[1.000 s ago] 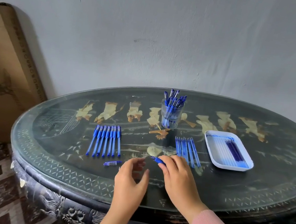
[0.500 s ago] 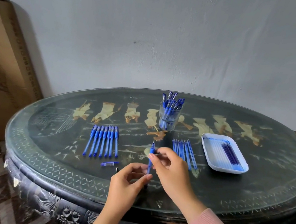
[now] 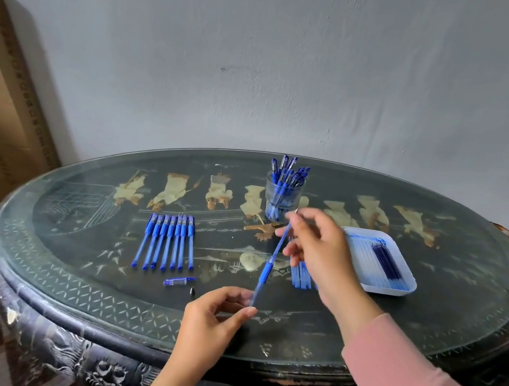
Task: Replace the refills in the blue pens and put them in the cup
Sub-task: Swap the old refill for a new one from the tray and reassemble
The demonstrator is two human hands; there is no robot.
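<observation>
Item: blue pen (image 3: 266,270), uncapped; slim translucent barrel, opaque blue grip. We log it tilted above glass-topped oval table (image 3: 426,320), front-centre. L hand (image 3: 209,319) pinches its lower end; R hand (image 3: 320,250) pinches thin refill (image 3: 282,237) at the top. Clear round cup (image 3: 283,194) sits behind; white rect. tray (image 3: 397,290) to the right.

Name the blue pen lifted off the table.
The slanted blue pen pinched at its ends by the left hand and right hand; the rest lie flat or stand in the clear cup.
</observation>
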